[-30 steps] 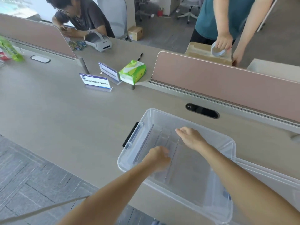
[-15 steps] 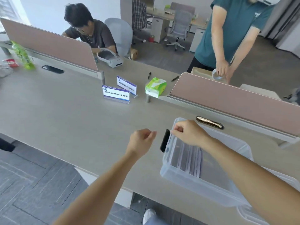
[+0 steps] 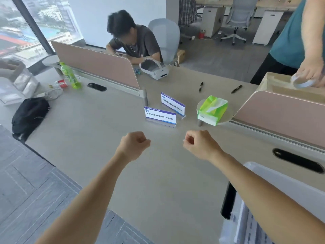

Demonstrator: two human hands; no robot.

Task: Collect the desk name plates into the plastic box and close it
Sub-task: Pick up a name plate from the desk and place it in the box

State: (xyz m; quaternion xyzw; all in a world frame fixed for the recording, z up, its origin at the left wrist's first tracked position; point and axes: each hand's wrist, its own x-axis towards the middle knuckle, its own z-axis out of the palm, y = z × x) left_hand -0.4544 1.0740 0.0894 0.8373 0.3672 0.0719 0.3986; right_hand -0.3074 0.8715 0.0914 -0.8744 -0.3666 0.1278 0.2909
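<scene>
While nothing from the far side sits in it yet, clear plastic box with black side latch (image 3: 274, 205) at the near right edge of the pale beige worktop (image 3: 98, 138), open, lid not clearly made out; contents hard to read through the translucent wall, possibly some flat pieces. Reaching forward over the bare middle of the worktop: left hand (image 3: 132, 146) and right hand (image 3: 200, 144), both loosely curled into fists, gripping nothing, well short of the plates. Just beyond, two clear acrylic desk name plates with white-and-blue printed cards. Nearer name plate (image 3: 160, 116) upright, printed face toward the camera, long axis running left to right with a slight downward slant to the right. Farther name plate (image 3: 173, 104) just behind and to its right, also upright, long axis angled more steeply, left end farther away. Judged stage: early-to-middle, both visible plates left to collect, then lid to shut. Green tissue pack (image 3: 212, 110) just right of the plates, no part of the job.
</scene>
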